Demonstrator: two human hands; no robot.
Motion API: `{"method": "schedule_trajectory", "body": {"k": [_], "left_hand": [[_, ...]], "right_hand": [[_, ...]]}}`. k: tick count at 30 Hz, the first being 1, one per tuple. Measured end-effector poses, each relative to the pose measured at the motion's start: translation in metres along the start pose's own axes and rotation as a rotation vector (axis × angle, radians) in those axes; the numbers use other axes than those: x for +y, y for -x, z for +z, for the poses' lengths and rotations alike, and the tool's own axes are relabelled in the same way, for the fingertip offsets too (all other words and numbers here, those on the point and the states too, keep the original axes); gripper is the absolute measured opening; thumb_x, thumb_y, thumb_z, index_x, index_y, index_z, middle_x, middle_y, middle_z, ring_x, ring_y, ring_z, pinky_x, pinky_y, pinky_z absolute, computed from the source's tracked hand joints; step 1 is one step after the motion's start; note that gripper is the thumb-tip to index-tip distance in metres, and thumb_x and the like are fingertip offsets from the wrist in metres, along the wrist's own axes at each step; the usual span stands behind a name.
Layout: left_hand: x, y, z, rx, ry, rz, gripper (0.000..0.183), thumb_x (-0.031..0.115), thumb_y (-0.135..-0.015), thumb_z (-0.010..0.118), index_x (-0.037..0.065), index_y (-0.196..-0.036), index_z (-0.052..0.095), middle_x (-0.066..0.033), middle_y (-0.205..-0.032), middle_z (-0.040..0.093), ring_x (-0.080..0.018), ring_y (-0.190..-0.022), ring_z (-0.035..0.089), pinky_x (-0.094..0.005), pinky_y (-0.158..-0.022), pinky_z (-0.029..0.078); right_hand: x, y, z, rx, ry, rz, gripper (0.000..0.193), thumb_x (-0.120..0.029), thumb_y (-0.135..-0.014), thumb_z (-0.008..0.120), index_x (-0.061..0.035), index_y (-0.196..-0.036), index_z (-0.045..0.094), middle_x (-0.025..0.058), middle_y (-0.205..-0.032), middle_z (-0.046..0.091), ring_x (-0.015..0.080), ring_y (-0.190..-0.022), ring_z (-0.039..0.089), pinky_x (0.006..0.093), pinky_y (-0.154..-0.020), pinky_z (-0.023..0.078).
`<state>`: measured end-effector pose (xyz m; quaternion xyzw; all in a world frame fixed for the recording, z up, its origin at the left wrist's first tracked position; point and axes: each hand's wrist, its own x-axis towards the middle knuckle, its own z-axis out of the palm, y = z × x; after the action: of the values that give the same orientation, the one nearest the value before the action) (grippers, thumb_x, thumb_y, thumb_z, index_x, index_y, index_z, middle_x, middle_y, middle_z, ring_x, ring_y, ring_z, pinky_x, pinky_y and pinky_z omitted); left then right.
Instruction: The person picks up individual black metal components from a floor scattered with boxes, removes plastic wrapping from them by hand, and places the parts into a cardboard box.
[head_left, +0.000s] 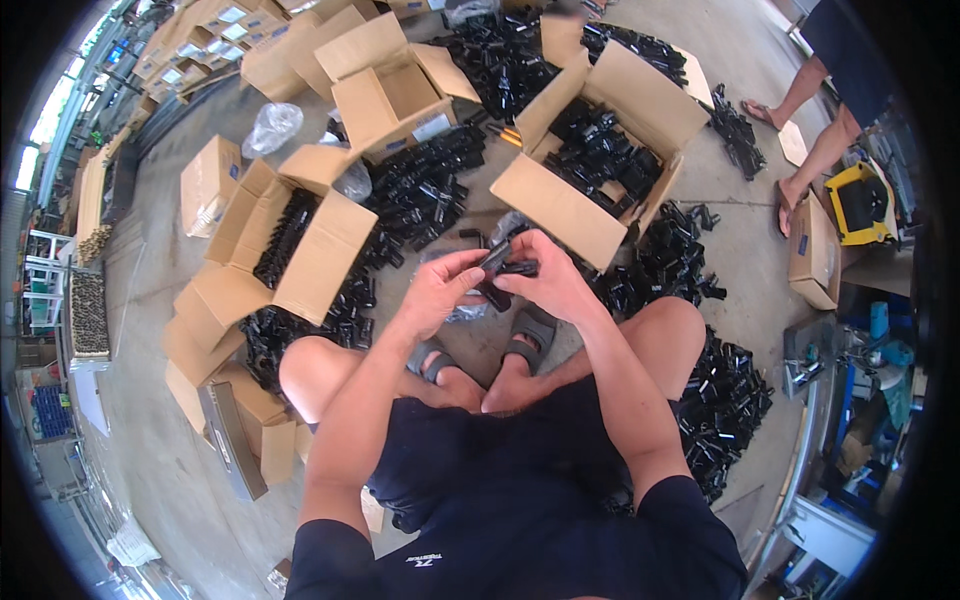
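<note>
Both my hands meet in front of me, above my sandalled feet. My left hand [443, 288] pinches a glossy black plastic part [494, 262] between thumb and fingers. The fingers of my right hand [552, 280] close round the same dark part from the other side. Its exact shape is partly covered by my fingers. Crumpled clear plastic [468, 312] lies on the floor just below the hands. Beyond my right hand stands an open cardboard box [572, 213] with many black parts inside. At the left, another open box [325, 262] holds black parts in rows.
Heaps of loose black parts [715, 420] lie around me on the concrete floor. Another open carton [372, 105] stands ahead, with a closed carton [208, 185] farther left. At the far right a person's bare legs [815, 165] stand near a yellow-and-black case [862, 203].
</note>
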<state>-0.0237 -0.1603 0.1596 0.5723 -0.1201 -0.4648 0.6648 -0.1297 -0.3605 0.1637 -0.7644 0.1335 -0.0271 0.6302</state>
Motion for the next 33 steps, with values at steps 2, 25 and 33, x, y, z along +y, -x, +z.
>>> {"method": "schedule_trajectory", "body": {"k": [2,25,33], "left_hand": [[0.001,-0.001,-0.001,-0.008,0.005,0.023,0.039,0.008,-0.100,0.061,-0.003,-0.136,0.055,-0.0119,-0.121,0.067,-0.0187,-0.105,0.068,-0.0323,-0.081,0.063],[0.009,0.005,0.017,0.048,-0.186,0.180,0.035,0.000,-0.095,0.064,-0.003,-0.130,0.060,-0.0083,-0.114,0.068,-0.0123,-0.101,0.065,-0.0263,-0.086,0.055],[0.003,0.007,0.014,0.024,-0.202,0.250,0.036,-0.001,-0.096,0.065,-0.003,-0.131,0.058,-0.0096,-0.113,0.069,-0.0113,-0.101,0.065,-0.0232,-0.086,0.054]], "right_hand": [[0.002,-0.001,0.007,0.052,-0.055,0.006,0.054,-0.016,-0.078,0.084,0.0010,-0.120,0.054,0.0137,-0.108,0.067,0.0210,-0.104,0.065,0.0346,-0.091,0.052],[-0.002,0.007,0.009,-0.044,-0.464,0.132,0.038,-0.017,-0.090,0.078,-0.0003,-0.121,0.063,0.0003,-0.089,0.068,0.0049,-0.072,0.059,0.0221,-0.062,0.048],[-0.015,0.012,0.007,-0.029,-0.475,0.091,0.030,-0.012,-0.091,0.076,0.0016,-0.115,0.066,0.0019,-0.096,0.070,0.0064,-0.086,0.064,0.0247,-0.078,0.055]]}}
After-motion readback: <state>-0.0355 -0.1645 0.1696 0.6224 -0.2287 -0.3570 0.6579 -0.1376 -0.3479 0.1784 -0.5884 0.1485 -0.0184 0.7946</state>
